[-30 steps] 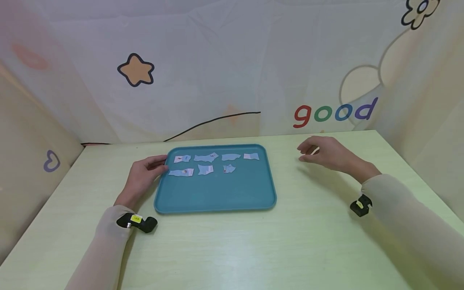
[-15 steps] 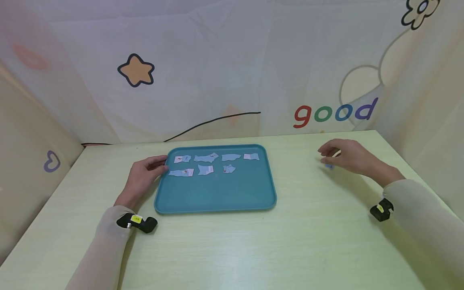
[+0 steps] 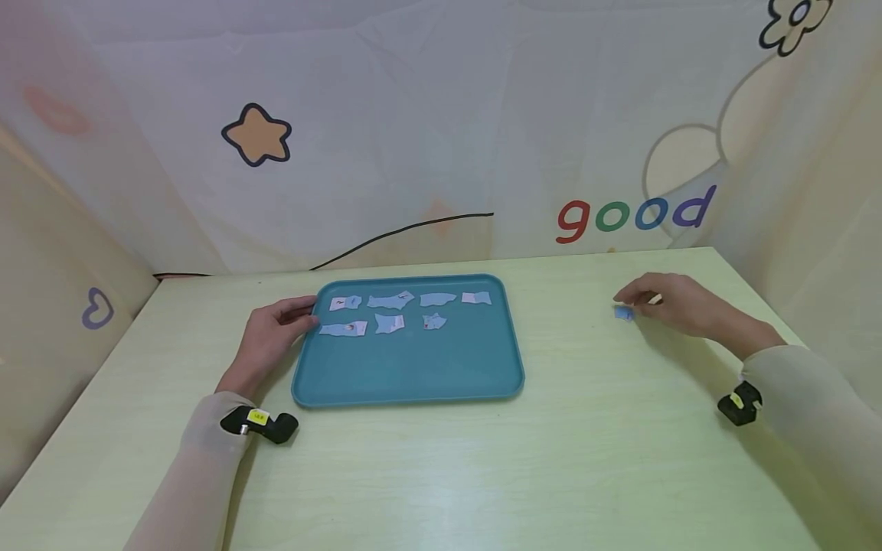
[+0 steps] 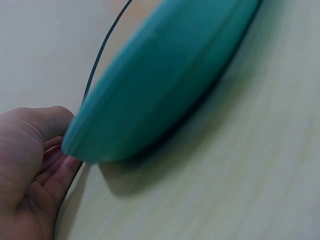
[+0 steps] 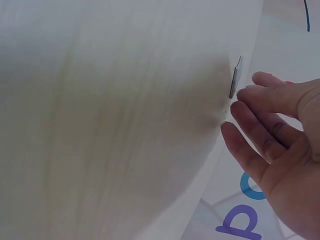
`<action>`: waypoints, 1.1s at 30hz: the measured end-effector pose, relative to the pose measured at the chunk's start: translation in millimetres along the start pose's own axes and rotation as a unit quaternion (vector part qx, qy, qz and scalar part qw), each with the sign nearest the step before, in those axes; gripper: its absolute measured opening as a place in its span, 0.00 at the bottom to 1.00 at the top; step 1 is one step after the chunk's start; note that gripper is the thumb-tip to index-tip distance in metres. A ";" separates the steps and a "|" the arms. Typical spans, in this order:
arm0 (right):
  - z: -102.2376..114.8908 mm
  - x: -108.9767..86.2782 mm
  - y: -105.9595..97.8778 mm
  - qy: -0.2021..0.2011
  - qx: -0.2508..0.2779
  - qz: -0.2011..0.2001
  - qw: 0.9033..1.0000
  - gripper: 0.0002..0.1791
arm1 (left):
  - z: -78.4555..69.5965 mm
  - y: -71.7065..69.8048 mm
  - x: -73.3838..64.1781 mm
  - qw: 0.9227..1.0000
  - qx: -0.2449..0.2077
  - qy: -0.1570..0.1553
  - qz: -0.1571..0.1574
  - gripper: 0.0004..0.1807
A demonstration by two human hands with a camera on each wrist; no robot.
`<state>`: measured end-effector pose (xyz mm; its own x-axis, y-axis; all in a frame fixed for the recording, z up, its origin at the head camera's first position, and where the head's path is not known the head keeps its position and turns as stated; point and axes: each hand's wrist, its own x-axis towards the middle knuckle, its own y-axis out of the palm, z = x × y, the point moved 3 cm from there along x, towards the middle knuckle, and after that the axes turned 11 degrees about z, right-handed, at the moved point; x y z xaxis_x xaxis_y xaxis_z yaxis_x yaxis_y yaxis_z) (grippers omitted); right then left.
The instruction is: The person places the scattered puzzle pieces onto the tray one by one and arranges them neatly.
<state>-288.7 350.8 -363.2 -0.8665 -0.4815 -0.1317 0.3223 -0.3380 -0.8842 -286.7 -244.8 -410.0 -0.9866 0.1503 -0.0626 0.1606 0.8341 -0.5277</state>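
A teal tray (image 3: 406, 371) lies on the table with several light-blue torn-looking paper pieces, in two rows on its far half. My left hand (image 3: 269, 337) holds the tray's left rim; the left wrist view shows the thumb (image 4: 52, 120) on one side and fingers on the other. To the right of the tray, a small blue piece (image 3: 623, 313) is on the table. My right hand (image 3: 678, 304) is right beside it, fingers loosely bent. In the right wrist view this piece (image 5: 235, 77) appears edge-on, close to the fingertips (image 5: 242, 95); whether they touch it is unclear.
The pale wooden table (image 3: 441, 474) reaches a printed fabric backdrop (image 3: 413, 138) behind. Fabric also walls off the left and right sides. Each sleeve carries a black wrist camera, such as the one on the right cuff (image 3: 740, 403).
My right hand has moved right and slightly nearer, and the small blue piece beside it has come into sight. My left hand stays on the tray rim.
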 end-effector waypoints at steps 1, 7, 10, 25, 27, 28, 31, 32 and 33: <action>-0.2 -0.1 0.4 -0.004 -0.001 0.001 1.000 0.15 | -0.1 0.0 0.1 1.000 0.000 0.000 0.000 0.26; -0.7 -0.1 1.0 0.003 0.004 0.012 1.000 0.17 | -0.8 0.1 0.7 1.000 -0.002 0.004 -0.002 0.26; -0.9 0.6 1.2 0.027 0.009 0.017 0.999 0.19 | -0.7 0.1 1.0 1.000 -0.001 0.007 -0.001 0.26; -5.9 2.4 1.7 0.066 0.005 0.013 0.998 0.14 | -2.2 -0.8 0.1 1.000 0.001 0.011 -0.001 0.26; -5.5 2.4 2.1 0.069 0.009 0.014 0.997 0.13 | -2.0 -0.8 -0.3 1.000 0.000 0.010 0.000 0.26; -5.4 2.4 2.3 0.070 0.012 0.015 0.997 0.14 | -1.9 -0.7 -0.5 1.000 0.000 0.009 0.000 0.26; -5.2 2.3 2.8 0.070 0.017 0.015 0.997 0.14 | -1.9 -0.4 -0.9 1.000 0.002 0.008 0.000 0.26; -5.4 2.3 2.9 0.070 0.016 0.015 0.997 0.14 | -1.9 -0.3 -0.9 1.000 0.002 0.008 0.001 0.26; -5.8 2.4 2.9 0.070 0.015 0.015 0.997 0.14 | -1.9 -0.2 -1.0 1.000 0.003 0.008 0.001 0.26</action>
<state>-292.0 353.3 -368.7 -0.9004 -0.3751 -0.2203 0.3577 -0.3503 -0.8657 -285.7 -244.0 -408.3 -0.9858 0.1602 -0.0501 0.1620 0.8306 -0.5328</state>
